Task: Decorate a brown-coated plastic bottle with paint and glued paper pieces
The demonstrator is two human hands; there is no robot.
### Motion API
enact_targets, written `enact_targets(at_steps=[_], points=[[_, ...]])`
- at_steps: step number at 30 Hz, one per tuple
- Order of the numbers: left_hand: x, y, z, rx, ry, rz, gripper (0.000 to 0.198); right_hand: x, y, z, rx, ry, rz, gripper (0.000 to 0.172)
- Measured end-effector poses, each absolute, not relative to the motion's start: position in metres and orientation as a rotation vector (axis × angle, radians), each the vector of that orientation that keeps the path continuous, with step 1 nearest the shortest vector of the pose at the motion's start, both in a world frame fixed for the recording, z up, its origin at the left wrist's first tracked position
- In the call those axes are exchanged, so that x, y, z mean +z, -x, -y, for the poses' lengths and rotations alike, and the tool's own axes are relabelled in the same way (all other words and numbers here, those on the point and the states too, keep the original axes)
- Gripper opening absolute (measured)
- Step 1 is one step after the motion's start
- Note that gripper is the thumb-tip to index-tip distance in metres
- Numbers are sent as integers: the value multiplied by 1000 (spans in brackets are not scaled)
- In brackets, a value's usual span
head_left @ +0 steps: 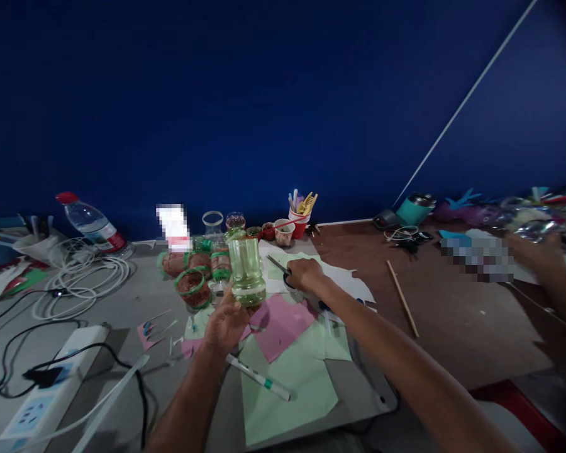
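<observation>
My left hand [227, 324] is closed around the lower part of a clear, green-tinted plastic cup [246, 270], which looks like a cut bottle piece and stands upright in the grip. Over the papers to its right, my right hand [305, 275] has its fingers on the dark handle of a pair of scissors [278, 265]; the blades point to the upper left, apart from the cup. Pink paper [283, 327] and pale green paper [287, 402] lie beneath my hands. A white marker with a green band [259, 377] rests on the green sheet.
Green-rimmed brown pots [193, 289] and cut bottles cluster behind my left hand. Paper cups with tools [300, 221] stand near the wall. At left are a water bottle [94, 224], cables and a power strip [51, 384]. A wooden stick [402, 299] and another person's arm [547, 264] are at right.
</observation>
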State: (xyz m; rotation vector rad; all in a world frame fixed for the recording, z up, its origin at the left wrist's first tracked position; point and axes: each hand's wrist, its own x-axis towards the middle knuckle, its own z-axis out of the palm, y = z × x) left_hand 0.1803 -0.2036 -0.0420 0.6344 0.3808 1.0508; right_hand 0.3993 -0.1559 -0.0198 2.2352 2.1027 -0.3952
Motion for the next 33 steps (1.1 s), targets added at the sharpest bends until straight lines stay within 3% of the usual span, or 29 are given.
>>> enact_targets(at_steps=[6,12,14,18,21,24,26,33], points=[[-41,-180,203,1078,-602,-401,57,-11,-417,172,-564,-2453,-2224,35],[-44,-177,202,1083,-578,-426,48,-14,-430,182,-1372,-2590,-2500,40],[-46,-176,201,1082,-569,-425,48,-14,-431,185,-1376,-2597,-2474,38],[-47,-174,201,1082,-556,-410,49,-8,-429,193,-1045,-2782,-2458,33],[-43,-174,202,1097,-546,-416,48,4,-425,204,-1343,-2908,-2499,40],[-37,-173,204,1128,-557,-412,47,16,-417,222,-2146,-2387,-2553,48],[-33,-172,204,1145,-579,-411,45,17,-408,232,-2489,-1939,-2528,51],[-36,-166,202,1165,-560,-417,52,-16,-379,242,-2838,-1235,-2389,61]])
